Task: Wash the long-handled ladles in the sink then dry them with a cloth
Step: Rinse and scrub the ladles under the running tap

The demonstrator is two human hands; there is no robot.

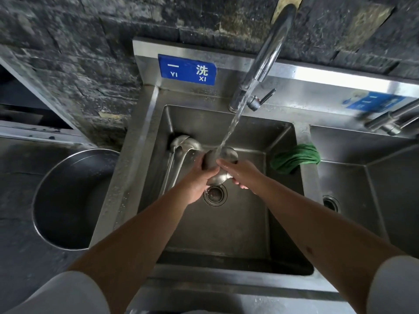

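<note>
Stage: washing | our left hand [199,177] and right hand [238,173] clasp ladle bowl [221,175] under tap stream [229,130] | second ladle [184,143] left of hands | green cloth [297,158] right, drying pending

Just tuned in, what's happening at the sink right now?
A person is rinsing ladles under the running faucet. The left hand has its grip on a ladle bowl held in the water stream, while the right hand rubs against it. More ladles lean in the back left corner of the sink. A green cloth sits unused on the divider to the right, so drying has not started.
</note>
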